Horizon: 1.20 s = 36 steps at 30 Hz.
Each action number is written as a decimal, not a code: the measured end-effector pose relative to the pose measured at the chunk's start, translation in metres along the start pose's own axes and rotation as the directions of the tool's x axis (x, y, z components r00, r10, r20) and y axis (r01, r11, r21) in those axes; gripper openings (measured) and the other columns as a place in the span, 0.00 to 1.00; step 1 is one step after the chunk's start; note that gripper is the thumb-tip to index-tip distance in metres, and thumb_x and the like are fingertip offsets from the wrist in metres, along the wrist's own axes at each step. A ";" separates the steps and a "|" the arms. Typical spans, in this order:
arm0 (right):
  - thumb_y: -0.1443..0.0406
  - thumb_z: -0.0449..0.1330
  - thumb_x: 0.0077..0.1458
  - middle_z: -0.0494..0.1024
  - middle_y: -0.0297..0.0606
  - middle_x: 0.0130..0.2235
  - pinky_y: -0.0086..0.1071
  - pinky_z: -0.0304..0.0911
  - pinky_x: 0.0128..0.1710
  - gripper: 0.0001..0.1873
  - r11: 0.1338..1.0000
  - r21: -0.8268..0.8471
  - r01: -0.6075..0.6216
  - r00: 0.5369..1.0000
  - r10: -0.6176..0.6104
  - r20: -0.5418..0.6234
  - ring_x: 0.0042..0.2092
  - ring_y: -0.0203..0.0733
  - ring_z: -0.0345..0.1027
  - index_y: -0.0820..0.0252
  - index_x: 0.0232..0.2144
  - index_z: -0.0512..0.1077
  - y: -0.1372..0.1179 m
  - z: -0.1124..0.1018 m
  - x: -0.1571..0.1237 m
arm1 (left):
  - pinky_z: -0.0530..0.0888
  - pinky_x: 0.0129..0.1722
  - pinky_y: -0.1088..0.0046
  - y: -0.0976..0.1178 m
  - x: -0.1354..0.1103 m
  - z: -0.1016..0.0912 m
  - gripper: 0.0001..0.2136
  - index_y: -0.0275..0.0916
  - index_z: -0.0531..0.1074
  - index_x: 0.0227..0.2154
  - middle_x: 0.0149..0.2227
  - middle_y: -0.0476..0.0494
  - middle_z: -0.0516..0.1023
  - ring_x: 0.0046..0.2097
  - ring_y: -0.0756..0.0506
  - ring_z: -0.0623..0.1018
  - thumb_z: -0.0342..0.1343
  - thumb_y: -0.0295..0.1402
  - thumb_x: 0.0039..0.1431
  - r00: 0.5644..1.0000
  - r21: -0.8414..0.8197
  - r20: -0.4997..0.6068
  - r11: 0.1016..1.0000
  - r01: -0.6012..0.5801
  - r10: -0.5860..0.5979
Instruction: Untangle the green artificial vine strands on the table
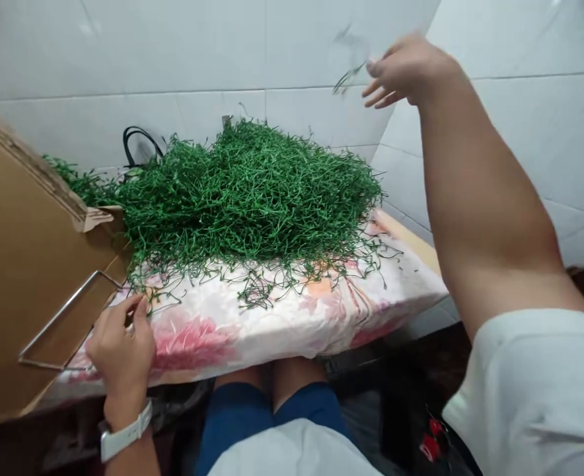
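left hand (pixel 123 338) near wire frame (pixel 58 316) | right hand (pixel 405 71) raised | green strands (pixel 252 195) heaped

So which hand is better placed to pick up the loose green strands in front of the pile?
Probably the left hand: it is low over the flowered cloth, nearer the loose green strands. The right hand is raised higher than the green pile.

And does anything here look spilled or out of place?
Mildly: thin dark-green strands lie strewn on the pink-and-white floral cloth, outside the big tangled green heap. Oddest is the blurred green wisp up beside the raised bare right hand; held or flying, I can't tell.
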State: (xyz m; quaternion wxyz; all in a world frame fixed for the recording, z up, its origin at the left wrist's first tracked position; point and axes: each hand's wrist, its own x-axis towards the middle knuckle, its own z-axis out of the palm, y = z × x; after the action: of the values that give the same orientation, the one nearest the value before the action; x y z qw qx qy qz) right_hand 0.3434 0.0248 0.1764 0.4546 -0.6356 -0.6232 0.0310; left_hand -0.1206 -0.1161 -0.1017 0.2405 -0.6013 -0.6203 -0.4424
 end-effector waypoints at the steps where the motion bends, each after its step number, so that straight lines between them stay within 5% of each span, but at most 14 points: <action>1: 0.62 0.53 0.74 0.77 0.47 0.52 0.43 0.72 0.50 0.18 0.998 -0.032 -0.053 0.998 0.052 -0.029 0.46 0.35 0.75 0.70 0.56 0.70 -0.002 -0.003 0.007 | 0.72 0.35 0.64 0.001 0.000 -0.001 0.12 0.38 0.81 0.39 0.33 0.38 0.84 0.33 0.38 0.80 0.55 0.39 0.66 0.999 0.019 0.017 0.999 0.033 -0.033; 3: 0.63 0.55 0.72 0.81 0.49 0.47 0.36 0.69 0.42 0.18 0.996 -0.047 -0.075 0.992 0.069 -0.108 0.34 0.29 0.71 0.74 0.54 0.72 -0.003 -0.002 0.007 | 0.72 0.35 0.63 0.006 0.001 -0.005 0.13 0.40 0.80 0.41 0.34 0.39 0.84 0.34 0.37 0.81 0.52 0.39 0.65 0.992 0.053 0.065 0.993 0.102 -0.105; 6: 0.65 0.58 0.69 0.84 0.51 0.40 0.29 0.62 0.31 0.15 0.999 0.003 0.048 0.988 -0.047 -0.144 0.25 0.25 0.63 0.77 0.49 0.76 0.004 0.010 -0.023 | 0.72 0.37 0.61 0.015 0.005 -0.009 0.17 0.41 0.79 0.44 0.36 0.39 0.83 0.37 0.35 0.82 0.48 0.40 0.63 0.968 0.070 0.130 0.976 0.206 -0.214; 11: 0.71 0.63 0.62 0.78 0.35 0.23 0.27 0.59 0.25 0.06 0.962 0.220 0.163 0.987 -0.157 -0.048 0.22 0.25 0.63 0.69 0.33 0.79 0.027 0.032 -0.118 | 0.66 0.35 0.62 0.024 0.019 -0.015 0.29 0.41 0.63 0.60 0.31 0.45 0.79 0.34 0.34 0.78 0.57 0.45 0.58 0.818 0.121 0.207 0.844 0.523 -0.536; 15: 0.67 0.68 0.56 0.80 0.35 0.25 0.30 0.64 0.24 0.01 0.855 0.414 0.312 0.925 -0.373 0.074 0.25 0.35 0.71 0.57 0.32 0.81 0.036 0.063 -0.217 | 0.64 0.35 0.64 0.023 0.024 -0.019 0.12 0.41 0.73 0.39 0.29 0.38 0.79 0.33 0.35 0.76 0.48 0.41 0.68 0.841 0.202 0.251 0.876 0.439 -0.479; 17: 0.66 0.66 0.60 0.82 0.34 0.29 0.32 0.69 0.28 0.04 0.813 0.538 0.222 0.888 -0.396 0.234 0.27 0.38 0.75 0.51 0.35 0.81 0.032 0.084 -0.268 | 0.63 0.34 0.66 0.026 0.021 -0.019 0.13 0.41 0.73 0.32 0.29 0.36 0.79 0.30 0.38 0.76 0.46 0.37 0.69 0.852 0.272 0.226 0.870 0.411 -0.473; 22: 0.56 0.65 0.58 0.82 0.31 0.30 0.41 0.72 0.29 0.06 0.635 0.732 -0.244 0.699 -0.408 0.587 0.28 0.47 0.76 0.36 0.39 0.80 0.000 0.136 -0.360 | 0.55 0.32 0.68 0.057 0.005 -0.023 0.13 0.42 0.73 0.34 0.28 0.41 0.78 0.29 0.41 0.73 0.46 0.36 0.72 0.828 0.244 0.416 0.923 0.298 -0.377; 31: 0.44 0.51 0.68 0.72 0.33 0.27 0.27 0.59 0.21 0.25 0.413 0.654 -0.634 0.635 -0.204 0.745 0.23 0.32 0.63 0.57 0.34 0.71 -0.040 0.183 -0.376 | 0.60 0.30 0.71 0.084 -0.032 -0.060 0.18 0.43 0.60 0.25 0.21 0.52 0.65 0.25 0.48 0.66 0.44 0.38 0.74 0.864 -0.080 0.430 0.942 0.326 -0.263; 36: 0.42 0.54 0.65 0.64 0.28 0.21 0.27 0.51 0.19 0.28 0.367 0.658 -0.658 0.642 -0.182 0.744 0.21 0.31 0.56 0.56 0.25 0.60 -0.052 0.197 -0.365 | 0.62 0.28 0.71 0.108 -0.054 -0.087 0.15 0.43 0.65 0.27 0.23 0.51 0.71 0.24 0.50 0.70 0.46 0.35 0.74 0.799 -0.258 0.601 0.946 0.198 -0.003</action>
State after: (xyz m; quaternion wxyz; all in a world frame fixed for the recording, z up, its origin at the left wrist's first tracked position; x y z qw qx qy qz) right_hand 0.1035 -0.1783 -0.0992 0.4255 -0.3079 -0.5111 0.6803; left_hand -0.0283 -0.2301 -0.0754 -0.0861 -0.7050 -0.6189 -0.3354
